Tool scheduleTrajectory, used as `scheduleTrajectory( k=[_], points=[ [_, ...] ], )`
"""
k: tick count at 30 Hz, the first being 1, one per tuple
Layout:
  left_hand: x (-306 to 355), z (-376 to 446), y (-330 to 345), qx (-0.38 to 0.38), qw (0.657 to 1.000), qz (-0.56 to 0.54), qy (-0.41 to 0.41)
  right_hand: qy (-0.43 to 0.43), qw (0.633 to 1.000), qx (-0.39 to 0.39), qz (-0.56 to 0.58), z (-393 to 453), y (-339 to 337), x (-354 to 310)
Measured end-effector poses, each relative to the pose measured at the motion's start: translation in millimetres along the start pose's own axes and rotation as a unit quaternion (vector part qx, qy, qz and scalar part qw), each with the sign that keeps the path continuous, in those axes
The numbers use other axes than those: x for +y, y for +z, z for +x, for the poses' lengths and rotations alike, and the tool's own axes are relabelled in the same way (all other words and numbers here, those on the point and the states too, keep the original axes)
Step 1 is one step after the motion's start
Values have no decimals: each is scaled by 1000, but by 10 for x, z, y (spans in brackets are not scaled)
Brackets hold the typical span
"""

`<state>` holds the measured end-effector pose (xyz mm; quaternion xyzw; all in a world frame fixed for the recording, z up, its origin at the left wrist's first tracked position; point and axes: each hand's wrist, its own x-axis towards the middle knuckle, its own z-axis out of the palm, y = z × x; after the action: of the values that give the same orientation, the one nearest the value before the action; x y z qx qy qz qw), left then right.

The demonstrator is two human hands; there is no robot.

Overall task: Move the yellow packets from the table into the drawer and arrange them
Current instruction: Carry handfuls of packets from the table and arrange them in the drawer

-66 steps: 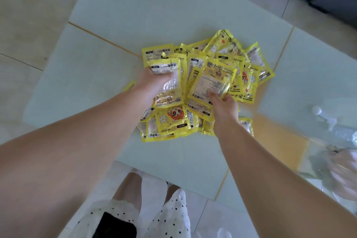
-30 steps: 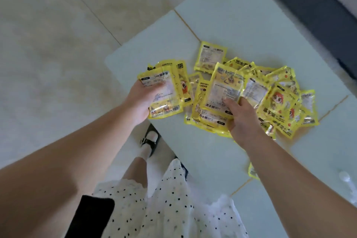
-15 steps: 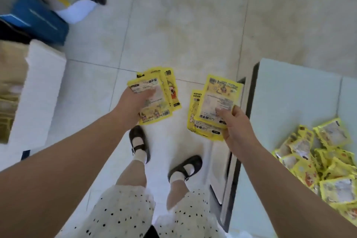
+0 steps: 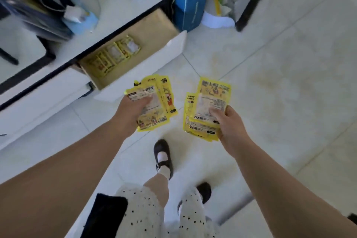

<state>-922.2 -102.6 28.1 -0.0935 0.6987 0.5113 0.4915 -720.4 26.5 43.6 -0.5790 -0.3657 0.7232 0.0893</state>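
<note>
Left hand (image 4: 133, 111): gripping a fanned stack of packets (image 4: 154, 106).
Right hand (image 4: 229, 121): gripping a second stack (image 4: 207, 108).
Drawer (image 4: 173, 44): open, some packets inside.

The packets in the left hand (image 4: 133, 111) are bright yellow (image 4: 152, 105) with white label panels and a red-and-orange cartoon figure; the packets in the right hand (image 4: 229, 123) are the same yellow (image 4: 207, 108) with black print; more yellow packets (image 4: 116, 55) lie in the drawer (image 4: 154, 23), which is tan inside with a white front; the cabinet (image 4: 48, 91) is white with black edging; the bag (image 4: 190, 9) far off is blue; the floor (image 4: 289, 83) is pale cream tile; the skirt (image 4: 146, 214) is white with black dots; the shoes (image 4: 163, 152) are black over white socks.
</note>
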Motion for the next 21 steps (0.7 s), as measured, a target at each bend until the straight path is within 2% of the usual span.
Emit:
scheduleTrajectory(
  k=[2, 9, 17, 21],
  points=[
    [173, 192, -351, 39, 998, -42, -4, -4, 998, -31, -58, 269, 444, -156],
    [383, 741, -951, 130, 983, -124, -29, 9, 987, -84, -134, 1050, 1341, -493],
    [659, 1683, -1052, 197, 961, -185, -57, 38, 968, -132, -208, 2222, 2030, -940],
    [670, 2288, -1014, 213, 945, -235, -75, 55, 967, -139, -204, 2885, 2330, -1011]
  ],
)
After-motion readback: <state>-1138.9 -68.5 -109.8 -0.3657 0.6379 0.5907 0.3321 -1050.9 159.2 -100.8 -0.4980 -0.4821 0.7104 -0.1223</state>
